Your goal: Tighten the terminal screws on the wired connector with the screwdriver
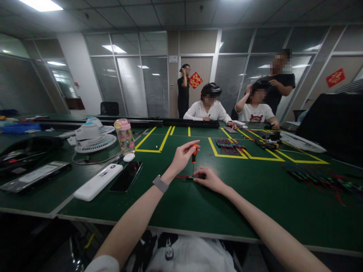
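My left hand point(181, 158) is closed around the orange and black handle of a screwdriver point(194, 155). The screwdriver stands upright, its shaft pointing down at a small circuit board point(191, 177) on the green table. Red wires point(181, 176) run off the board to the left. With its fingertips, my right hand point(211, 180) grips the board's right side. A small dark part shows by those fingers, too unclear to name.
To the left lie a black phone point(126, 176), a white flat case point(99, 182), a pink-lidded bottle point(124, 138) and white fans point(95, 138). Wired boards sit in bundles at right point(231, 146) point(320, 179). Yellow tape point(147, 151) marks the table. Several people are beyond it.
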{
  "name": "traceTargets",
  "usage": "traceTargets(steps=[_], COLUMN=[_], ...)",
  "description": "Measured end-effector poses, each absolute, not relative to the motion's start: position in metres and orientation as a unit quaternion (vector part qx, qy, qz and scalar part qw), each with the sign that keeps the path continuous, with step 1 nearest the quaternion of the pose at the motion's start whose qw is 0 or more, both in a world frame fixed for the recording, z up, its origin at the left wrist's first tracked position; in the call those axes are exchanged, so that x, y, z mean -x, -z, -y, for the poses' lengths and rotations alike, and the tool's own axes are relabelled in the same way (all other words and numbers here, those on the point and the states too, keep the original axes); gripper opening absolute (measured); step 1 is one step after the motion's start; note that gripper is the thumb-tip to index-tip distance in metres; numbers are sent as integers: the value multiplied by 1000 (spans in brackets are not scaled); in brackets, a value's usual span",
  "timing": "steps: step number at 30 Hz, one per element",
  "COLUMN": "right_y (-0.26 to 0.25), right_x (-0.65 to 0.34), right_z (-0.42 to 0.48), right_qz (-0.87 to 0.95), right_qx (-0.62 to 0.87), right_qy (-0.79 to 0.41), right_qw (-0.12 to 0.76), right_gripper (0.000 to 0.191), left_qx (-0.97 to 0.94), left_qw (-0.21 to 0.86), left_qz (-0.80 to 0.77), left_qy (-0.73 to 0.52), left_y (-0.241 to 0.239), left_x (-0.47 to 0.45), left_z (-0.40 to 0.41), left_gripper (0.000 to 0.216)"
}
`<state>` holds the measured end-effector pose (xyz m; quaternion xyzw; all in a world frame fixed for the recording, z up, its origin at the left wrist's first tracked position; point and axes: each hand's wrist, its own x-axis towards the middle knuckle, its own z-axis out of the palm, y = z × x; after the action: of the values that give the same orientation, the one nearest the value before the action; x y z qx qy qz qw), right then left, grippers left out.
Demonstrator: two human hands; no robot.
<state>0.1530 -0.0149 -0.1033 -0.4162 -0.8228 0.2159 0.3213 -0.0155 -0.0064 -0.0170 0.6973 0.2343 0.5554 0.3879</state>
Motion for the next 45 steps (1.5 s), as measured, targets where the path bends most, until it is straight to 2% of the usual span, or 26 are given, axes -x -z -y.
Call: traceTargets(steps=[5,11,16,22,28,33,40,45], right_y=[102,101,104,105,105,102,103,103], right_x=[-152,-152,-152,-153,-152,-152,-151,-152], right_z=[16,17,15,13,14,16,16,16], right_qz=[821,821,820,819,819,819,820,819], right_qx=[420,421,422,422,422,424,421,420], right_qy=[-214,-213,-215,-216,-221,-216,-212,-216], right_qw=[323,320,321,323,320,321,325,325], right_gripper=[15,15,16,16,15,15,14,14], left_qx=[-699,-689,-699,-687,-701,-694,-716,-706], left_qw=[312,394,300,384,294,382,269,351], left_qz=[-270,-238,-273,-242,-271,-241,-270,-238], left_qy=[-584,-560,-589,-567,-591,-560,-585,-566], left_y=[20,18,19,19,20,20,22,21], left_x=[16,15,15,15,16,16,16,15], left_z=[3,6,6,4,3,2,4,4], left_gripper=[24,32,23,33,25,34,25,32])
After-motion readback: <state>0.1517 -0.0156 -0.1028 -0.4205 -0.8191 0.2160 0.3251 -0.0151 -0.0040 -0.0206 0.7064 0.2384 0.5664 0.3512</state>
